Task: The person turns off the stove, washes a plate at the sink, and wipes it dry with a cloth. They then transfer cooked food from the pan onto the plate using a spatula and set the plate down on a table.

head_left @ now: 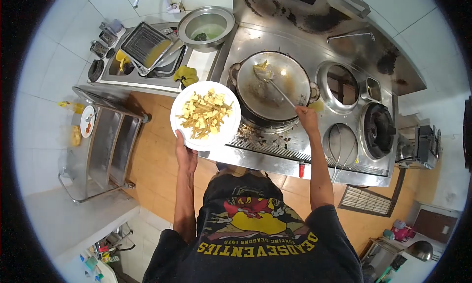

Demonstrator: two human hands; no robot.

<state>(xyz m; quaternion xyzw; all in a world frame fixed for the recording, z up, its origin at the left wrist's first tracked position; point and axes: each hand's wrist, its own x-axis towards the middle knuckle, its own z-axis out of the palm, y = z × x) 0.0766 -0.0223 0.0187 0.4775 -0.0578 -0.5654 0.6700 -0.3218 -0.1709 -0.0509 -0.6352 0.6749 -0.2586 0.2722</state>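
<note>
My left hand (pixel 185 152) grips the lower rim of a round white plate (pixel 178 130), held out beside the stove. Pale yellow cubes and brownish-green bean-like strips, a cooked dish (pixel 206 113), are heaped on it. In my right hand (pixel 307 118) is the handle of a long metal ladle (pixel 282 92), my fingers closed around it. The ladle's bowl rests at the left inside a large wok (pixel 275 106) and has some of the same food in it. Brown, oily residue coats the wok, which sits on a burner.
Food scraps litter the stove front (pixel 260 135), where a red lighter (pixel 301 169) lies. Right of the wok are a ring-shaped burner opening (pixel 324 81) and a black burner (pixel 378 130). A metal basin (pixel 184 27), a black tray (pixel 142 44) and a green cloth (pixel 186 75) are at the sink. A metal trolley (pixel 105 140) stands left.
</note>
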